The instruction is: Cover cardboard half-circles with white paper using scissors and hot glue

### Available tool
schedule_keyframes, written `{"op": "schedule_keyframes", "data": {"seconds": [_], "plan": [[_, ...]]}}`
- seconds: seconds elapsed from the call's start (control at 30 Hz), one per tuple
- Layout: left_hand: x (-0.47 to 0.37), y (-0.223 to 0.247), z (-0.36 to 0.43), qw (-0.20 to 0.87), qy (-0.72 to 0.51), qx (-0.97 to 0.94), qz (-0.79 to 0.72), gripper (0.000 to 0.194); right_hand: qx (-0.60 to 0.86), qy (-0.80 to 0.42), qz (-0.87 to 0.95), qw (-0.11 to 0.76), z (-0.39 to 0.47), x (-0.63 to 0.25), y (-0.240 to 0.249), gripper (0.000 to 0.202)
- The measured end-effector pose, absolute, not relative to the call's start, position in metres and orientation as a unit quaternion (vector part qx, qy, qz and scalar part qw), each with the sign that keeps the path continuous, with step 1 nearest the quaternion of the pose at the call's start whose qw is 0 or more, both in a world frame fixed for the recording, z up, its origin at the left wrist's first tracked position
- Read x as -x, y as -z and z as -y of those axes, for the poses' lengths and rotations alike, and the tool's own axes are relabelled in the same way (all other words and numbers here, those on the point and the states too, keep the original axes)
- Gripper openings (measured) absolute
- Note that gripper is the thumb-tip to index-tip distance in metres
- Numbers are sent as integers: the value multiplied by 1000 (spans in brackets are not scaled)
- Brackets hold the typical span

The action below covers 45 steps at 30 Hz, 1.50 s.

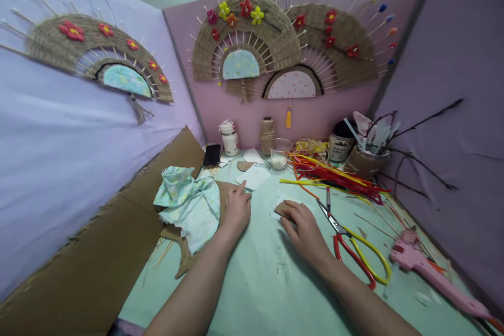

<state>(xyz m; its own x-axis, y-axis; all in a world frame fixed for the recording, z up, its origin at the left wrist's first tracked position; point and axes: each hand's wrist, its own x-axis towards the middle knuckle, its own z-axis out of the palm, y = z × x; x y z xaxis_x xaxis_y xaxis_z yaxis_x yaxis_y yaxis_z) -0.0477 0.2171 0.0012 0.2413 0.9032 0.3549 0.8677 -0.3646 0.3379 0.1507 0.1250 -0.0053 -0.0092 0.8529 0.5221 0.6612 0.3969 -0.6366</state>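
My left hand (237,210) rests on the table between the crumpled floral fabric (197,205) and the middle, its index finger stretched out to the edge of a white paper piece (254,176). Nothing shows in its grasp. My right hand (303,226) lies palm down with its fingers over a small brown cardboard piece (281,208), which sits on a pale piece of cloth or paper. Red-and-yellow-handled scissors (340,228) lie with their blades apart, just right of that hand. Another brown piece (244,166) lies behind the white paper.
Pipe cleaners (338,176), a twine spool (267,136), a clear cup (279,156), a white bottle (229,139) and a phone (212,155) stand or lie behind. A pink glue gun (437,273) is right; cardboard (118,236) leans left. Woven fans (248,31) hang behind.
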Motion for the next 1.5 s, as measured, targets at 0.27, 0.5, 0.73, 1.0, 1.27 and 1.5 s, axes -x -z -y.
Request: {"op": "schedule_keyframes", "data": {"seconds": [0.27,0.5,0.73,1.0,1.27,1.5], "plan": [[18,-21,-215,44,-267,-816,-511,49,501,-287,607,547,-124,-142,-2,13],[-5,-25,-128,79,-384,-897,-206,42,318,-691,229,608,-133,-148,-11,33],[-7,-20,-115,142,-405,-890,-153,30,310,-678,206,633,-141,-164,-19,16],[-2,-25,-120,188,-406,-869,-211,18,326,-677,213,624,-136,-172,-32,36],[0,-22,-123,203,-439,-822,-301,15,405,-574,114,702,-145,-176,-12,27],[-5,-23,-118,309,-372,-796,-363,19,365,-606,166,688,-145,-185,-18,29]]}}
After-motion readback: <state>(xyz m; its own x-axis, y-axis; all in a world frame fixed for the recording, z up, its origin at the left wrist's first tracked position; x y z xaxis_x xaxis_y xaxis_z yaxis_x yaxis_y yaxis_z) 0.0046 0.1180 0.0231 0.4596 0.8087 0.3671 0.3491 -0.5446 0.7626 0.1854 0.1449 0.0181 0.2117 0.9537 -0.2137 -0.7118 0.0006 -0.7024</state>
